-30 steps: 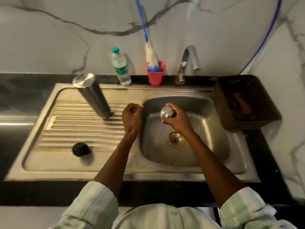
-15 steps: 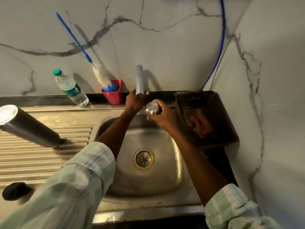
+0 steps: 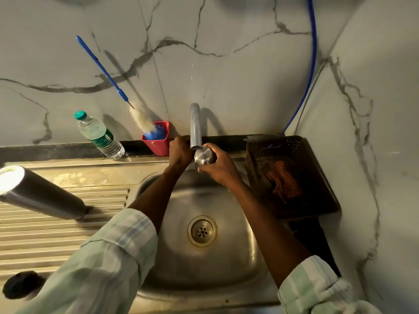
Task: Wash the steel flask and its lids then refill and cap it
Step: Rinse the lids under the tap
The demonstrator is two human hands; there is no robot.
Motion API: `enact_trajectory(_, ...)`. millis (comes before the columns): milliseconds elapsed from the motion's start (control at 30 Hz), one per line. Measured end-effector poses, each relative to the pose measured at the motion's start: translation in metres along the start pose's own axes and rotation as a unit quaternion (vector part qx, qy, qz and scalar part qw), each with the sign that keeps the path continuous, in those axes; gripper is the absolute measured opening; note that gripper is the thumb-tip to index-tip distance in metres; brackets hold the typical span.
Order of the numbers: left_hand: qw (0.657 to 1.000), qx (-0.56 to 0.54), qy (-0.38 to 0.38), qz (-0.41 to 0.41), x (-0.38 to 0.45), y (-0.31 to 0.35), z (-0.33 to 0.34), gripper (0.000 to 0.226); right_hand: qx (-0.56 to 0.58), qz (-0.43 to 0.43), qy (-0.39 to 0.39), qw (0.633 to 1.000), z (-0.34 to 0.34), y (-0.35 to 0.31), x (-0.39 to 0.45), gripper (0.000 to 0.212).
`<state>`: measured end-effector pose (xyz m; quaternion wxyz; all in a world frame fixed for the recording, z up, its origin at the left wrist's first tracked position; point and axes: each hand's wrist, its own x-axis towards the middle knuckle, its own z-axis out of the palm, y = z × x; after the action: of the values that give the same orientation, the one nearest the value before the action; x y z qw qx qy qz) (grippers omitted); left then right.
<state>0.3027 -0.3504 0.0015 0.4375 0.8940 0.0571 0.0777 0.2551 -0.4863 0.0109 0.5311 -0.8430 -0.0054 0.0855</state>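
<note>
The steel flask [image 3: 40,196] stands uncapped on the ribbed drainboard [image 3: 45,236] at the left, leaning in the wide view. Its black inner lid [image 3: 19,287] lies on the drainboard at the bottom left. My right hand [image 3: 221,168] holds the steel cap lid [image 3: 204,156] directly under the mouth of the tap spout [image 3: 195,125], above the sink basin [image 3: 238,257]. My left hand [image 3: 180,152] is curled round the base of the tap, just left of the spout; the part it grips is hidden. No water stream is visible.
A plastic water bottle [image 3: 99,135] with a green cap and a red cup [image 3: 158,146] holding a blue-handled bottle brush [image 3: 140,116] stand along the back ledge. A brown perforated basket [image 3: 317,177] with an orange cloth [image 3: 284,180] sits right of the basin. A blue hose [image 3: 313,64] runs down the wall.
Both hands rose from the basin to the tap. The right hand brought the steel lid under the spout and the left hand reached the tap's base. My view swung right.
</note>
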Motion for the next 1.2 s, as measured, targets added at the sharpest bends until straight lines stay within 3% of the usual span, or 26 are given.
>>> enact_trajectory(233, 0.997, -0.062, 0.004, -0.053, -0.005, -0.002, 0.0, 0.011, -0.004, 0.002, -0.01, 1.0, 0.002, -0.006, -0.007, 0.073)
enact_trajectory(500, 0.976, -0.177, -0.018, -0.128, 0.001, -0.015, 0.009, 0.028, -0.004, 0.01, -0.02, 1.0, 0.007, -0.005, -0.011, 0.074)
enact_trajectory(800, 0.956, -0.225, -0.037, -0.185, -0.005, -0.021, 0.007, 0.017, -0.029, 0.018, -0.077, 0.996, 0.017, -0.001, -0.014, 0.08)
enact_trajectory(967, 0.93, -0.285, -0.113, -0.203, -0.034, -0.018, 0.002, 0.023, 0.043, 0.086, -0.043, 0.994, 0.017, -0.002, -0.014, 0.051)
enact_trajectory(1100, 0.88, -0.376, -0.199, -0.21, -0.059, -0.017, -0.006, 0.04, 0.113, 0.112, -0.028, 0.987, 0.025, 0.005, -0.017, 0.034)
enact_trajectory(1200, 0.884, -0.352, -0.215, -0.221, -0.069, -0.018, -0.01, 0.038, 0.172, 0.177, 0.035, 0.968, 0.039, 0.009, -0.023, 0.032)
